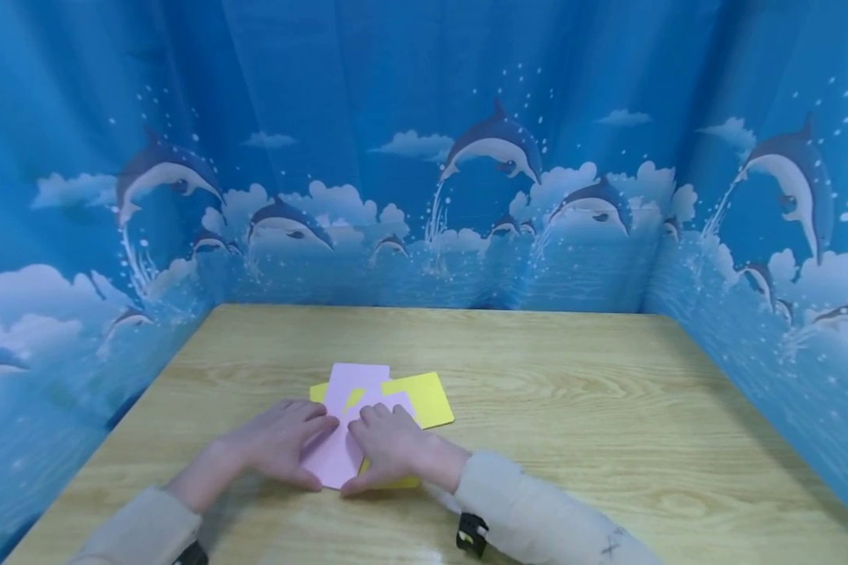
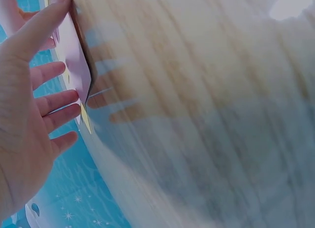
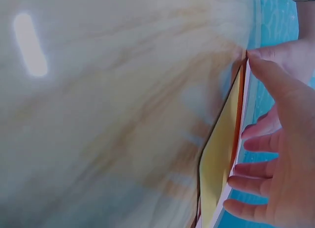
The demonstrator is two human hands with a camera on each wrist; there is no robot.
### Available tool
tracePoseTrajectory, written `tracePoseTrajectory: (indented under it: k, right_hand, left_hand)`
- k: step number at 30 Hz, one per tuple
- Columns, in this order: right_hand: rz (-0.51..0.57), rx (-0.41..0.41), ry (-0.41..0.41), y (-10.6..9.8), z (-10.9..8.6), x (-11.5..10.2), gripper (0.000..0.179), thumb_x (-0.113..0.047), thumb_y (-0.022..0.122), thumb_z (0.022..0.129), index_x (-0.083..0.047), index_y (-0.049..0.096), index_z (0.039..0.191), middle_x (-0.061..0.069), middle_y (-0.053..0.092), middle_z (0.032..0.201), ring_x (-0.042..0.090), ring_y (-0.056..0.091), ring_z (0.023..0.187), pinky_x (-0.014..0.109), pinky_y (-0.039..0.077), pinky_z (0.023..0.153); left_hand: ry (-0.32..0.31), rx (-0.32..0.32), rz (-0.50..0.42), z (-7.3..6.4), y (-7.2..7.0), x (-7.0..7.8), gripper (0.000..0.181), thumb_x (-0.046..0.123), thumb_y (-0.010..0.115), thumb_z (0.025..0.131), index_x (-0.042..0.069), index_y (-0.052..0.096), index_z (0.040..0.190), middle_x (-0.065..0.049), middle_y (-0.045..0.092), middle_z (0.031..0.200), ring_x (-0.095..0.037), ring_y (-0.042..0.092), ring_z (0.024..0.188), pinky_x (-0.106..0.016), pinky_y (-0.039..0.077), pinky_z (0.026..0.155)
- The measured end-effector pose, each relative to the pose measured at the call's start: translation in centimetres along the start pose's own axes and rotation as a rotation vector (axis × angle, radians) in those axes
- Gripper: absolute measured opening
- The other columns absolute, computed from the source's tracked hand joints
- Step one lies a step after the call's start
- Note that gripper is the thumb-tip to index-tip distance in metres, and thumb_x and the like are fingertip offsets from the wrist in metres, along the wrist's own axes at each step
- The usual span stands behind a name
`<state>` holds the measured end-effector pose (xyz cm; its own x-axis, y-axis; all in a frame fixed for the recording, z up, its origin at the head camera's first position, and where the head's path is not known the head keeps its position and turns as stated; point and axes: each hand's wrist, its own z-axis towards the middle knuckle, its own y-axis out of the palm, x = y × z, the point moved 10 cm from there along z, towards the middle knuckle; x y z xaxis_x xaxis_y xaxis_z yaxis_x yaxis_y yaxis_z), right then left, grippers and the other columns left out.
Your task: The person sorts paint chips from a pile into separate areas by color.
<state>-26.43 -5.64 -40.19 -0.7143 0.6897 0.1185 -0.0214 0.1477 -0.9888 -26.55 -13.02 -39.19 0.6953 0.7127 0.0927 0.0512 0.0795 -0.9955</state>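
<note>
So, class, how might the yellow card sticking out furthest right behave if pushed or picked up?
The yellow card will probably feel fairly stiff, since its exposed part lies flat. It looks thin, so it is likely light. It might slide easily, as the tabletop shines with reflections, though the pink card overlapping it could shift too.

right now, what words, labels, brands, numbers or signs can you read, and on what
No readable text anywhere.
Pink cards and yellow cards: no print on their visible faces.
Right sleeve: a small dark cross-like mark, too small to identify.
Curtain: pictures only.
</note>
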Motion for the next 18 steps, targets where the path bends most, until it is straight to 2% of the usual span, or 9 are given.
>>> tracePoseTrajectory:
  k: [10, 18]
  right_hand:
    - [-0.026, 0.001, 0.040, 0.08, 0.40, -0.38, 0.070, -0.075, 0.059, 0.066, -0.017, 0.057, 0.106, 0.000, 0.051, 0.096, 0.013, 0.044, 0.085, 0.028, 0.039, 0.068]
    - [-0.002, -0.017, 0.041, 0.19, 0.70, 0.18, 0.070, -0.071, 0.061, 0.066, -0.015, 0.057, 0.108, -0.001, 0.049, 0.098, 0.013, 0.044, 0.089, 0.029, 0.041, 0.073]
  left_hand:
    - [-0.022, -0.005, 0.015, 0.15, 0.25, -0.16, 0.082, 0.070, 0.060, 0.069, 0.009, 0.055, 0.124, -0.012, 0.053, 0.122, -0.030, 0.048, 0.114, -0.050, 0.034, 0.098]
    - [0.003, 0.010, 0.024, 0.12, 0.22, -0.06, 0.087, 0.071, 0.058, 0.071, 0.004, 0.053, 0.125, -0.019, 0.050, 0.127, -0.035, 0.045, 0.117, -0.052, 0.032, 0.099]
